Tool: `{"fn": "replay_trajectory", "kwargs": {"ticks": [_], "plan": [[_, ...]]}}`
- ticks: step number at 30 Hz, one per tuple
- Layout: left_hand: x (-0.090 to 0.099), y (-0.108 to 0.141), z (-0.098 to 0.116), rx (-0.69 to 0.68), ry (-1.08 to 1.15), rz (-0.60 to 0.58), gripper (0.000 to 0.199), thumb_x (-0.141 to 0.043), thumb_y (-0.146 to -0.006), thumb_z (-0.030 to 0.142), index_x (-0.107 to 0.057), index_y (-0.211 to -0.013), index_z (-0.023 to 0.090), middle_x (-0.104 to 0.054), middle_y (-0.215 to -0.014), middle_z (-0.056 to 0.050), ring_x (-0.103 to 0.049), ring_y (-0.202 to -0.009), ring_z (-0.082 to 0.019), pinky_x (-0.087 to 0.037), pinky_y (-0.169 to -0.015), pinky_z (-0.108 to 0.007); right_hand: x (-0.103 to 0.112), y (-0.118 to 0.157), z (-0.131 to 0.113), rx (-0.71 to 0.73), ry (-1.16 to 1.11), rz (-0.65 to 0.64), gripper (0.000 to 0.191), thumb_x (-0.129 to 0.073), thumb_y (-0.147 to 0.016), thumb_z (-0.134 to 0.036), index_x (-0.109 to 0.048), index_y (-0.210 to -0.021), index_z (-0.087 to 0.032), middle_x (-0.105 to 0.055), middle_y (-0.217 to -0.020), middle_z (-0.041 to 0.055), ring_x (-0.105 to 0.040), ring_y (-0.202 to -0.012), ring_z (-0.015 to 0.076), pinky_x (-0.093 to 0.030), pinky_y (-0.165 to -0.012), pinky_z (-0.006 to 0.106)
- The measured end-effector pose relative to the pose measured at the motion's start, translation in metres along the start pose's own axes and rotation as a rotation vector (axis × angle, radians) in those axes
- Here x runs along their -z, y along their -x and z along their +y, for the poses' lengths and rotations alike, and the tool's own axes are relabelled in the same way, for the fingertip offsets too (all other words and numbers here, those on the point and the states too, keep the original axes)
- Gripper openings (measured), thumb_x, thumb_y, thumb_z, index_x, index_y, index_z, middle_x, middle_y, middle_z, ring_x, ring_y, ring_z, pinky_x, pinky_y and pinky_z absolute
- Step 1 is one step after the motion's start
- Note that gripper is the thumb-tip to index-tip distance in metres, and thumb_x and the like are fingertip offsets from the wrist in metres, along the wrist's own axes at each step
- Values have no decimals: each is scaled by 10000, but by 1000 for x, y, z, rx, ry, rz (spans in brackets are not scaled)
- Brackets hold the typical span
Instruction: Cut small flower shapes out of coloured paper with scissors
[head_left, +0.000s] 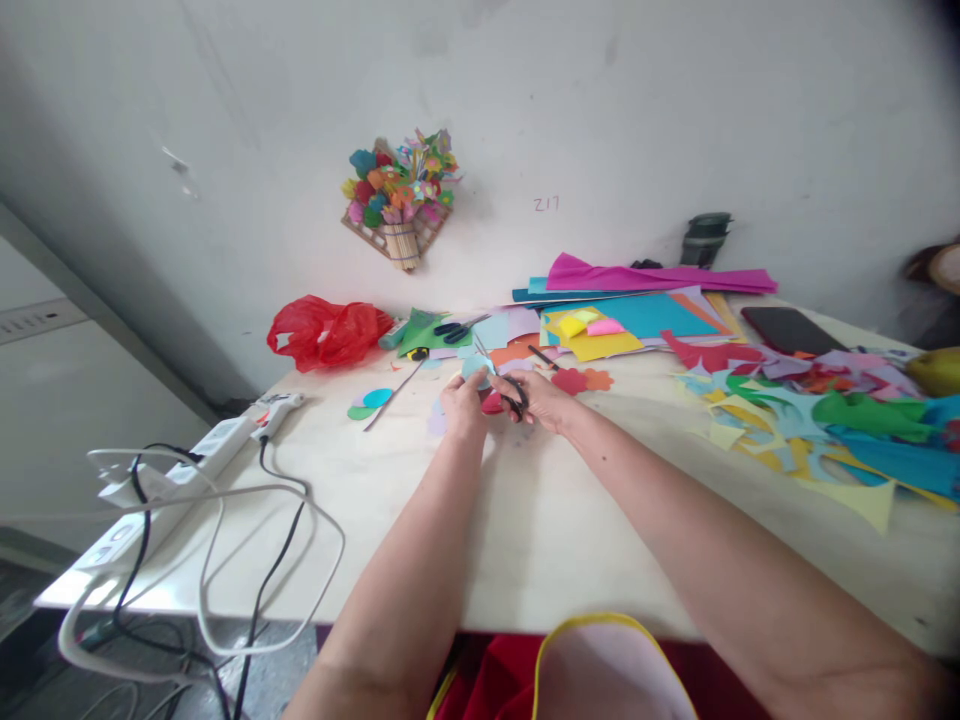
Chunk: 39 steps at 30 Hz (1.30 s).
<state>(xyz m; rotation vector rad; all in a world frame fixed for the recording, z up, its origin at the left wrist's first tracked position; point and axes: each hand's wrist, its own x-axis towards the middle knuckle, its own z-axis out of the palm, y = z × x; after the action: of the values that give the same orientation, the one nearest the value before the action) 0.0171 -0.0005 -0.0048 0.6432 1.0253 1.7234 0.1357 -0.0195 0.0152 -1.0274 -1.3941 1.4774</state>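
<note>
In the head view my left hand (pixel 463 402) pinches a small light blue paper piece (pixel 474 368), rounded in outline, over the middle of the table. My right hand (pixel 541 400) is closed around the black handles of a pair of scissors (pixel 514 398), whose blades point up and left at the paper's edge. Whether the blades are cutting into it is too small to tell. Just right of my right hand lie a red paper flower (pixel 570 381) and an orange paper flower (pixel 598 379). A black pen (pixel 543 357) rests behind them.
Several paper scraps (pixel 795 420) cover the right side, near a dark phone (pixel 787 330). Coloured sheets (pixel 667 315) are stacked at the back. Second scissors (pixel 454 330) and a red plastic bag (pixel 326 332) lie back left. A power strip (pixel 202 450) with loose cables runs along the left edge.
</note>
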Motion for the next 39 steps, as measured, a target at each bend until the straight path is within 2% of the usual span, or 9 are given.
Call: {"fn": "replay_trajectory", "kwargs": {"ticks": [7,13,21,25,30,39], "plan": [[0,2,9,32,55,-36,191,-799,-580,120,-616,-620,155,-619,-572,23,-619,-541,-132,-546,-674,-292,2,-1,0,-15,22,22,315,-787,-877,-351,-556,-767,-168,-554,-485,-52,-483,-345,56,-211,-283,138],[5,1,14,58,53,-137,242,-862,-543,125,-674,-695,134,-683,-642,-12,-657,-598,-142,-573,-709,-297,13,-2,-2,-30,44,5,311,-772,-888,-351,-554,-756,-172,-554,-492,-54,-475,-341,49,-223,-289,130],[10,-7,11,60,49,-208,311,-901,-525,159,-701,-763,136,-735,-731,-62,-755,-800,-245,-595,-819,-380,43,-5,1,24,150,-98,351,-776,-873,-415,-566,-738,-167,-634,-582,-9,-582,-430,79,-301,-311,147],[12,-8,11,54,35,-248,310,-899,-507,163,-708,-749,131,-738,-736,-66,-756,-780,-248,-605,-794,-374,46,-2,-2,21,224,-146,355,-766,-877,-396,-556,-703,-168,-644,-582,1,-581,-427,84,-306,-310,153],[13,-8,12,56,12,-255,312,-902,-511,159,-705,-750,124,-731,-726,-67,-766,-799,-275,-613,-803,-398,48,0,-4,16,271,-167,308,-731,-898,-340,-571,-704,-163,-646,-580,7,-581,-423,86,-312,-314,157],[14,-9,12,73,1,-250,267,-873,-537,140,-709,-745,116,-730,-718,-59,-755,-744,-248,-626,-799,-408,52,-1,0,35,320,-192,317,-786,-840,-386,-591,-721,-166,-673,-598,20,-589,-443,94,-330,-320,157]]}}
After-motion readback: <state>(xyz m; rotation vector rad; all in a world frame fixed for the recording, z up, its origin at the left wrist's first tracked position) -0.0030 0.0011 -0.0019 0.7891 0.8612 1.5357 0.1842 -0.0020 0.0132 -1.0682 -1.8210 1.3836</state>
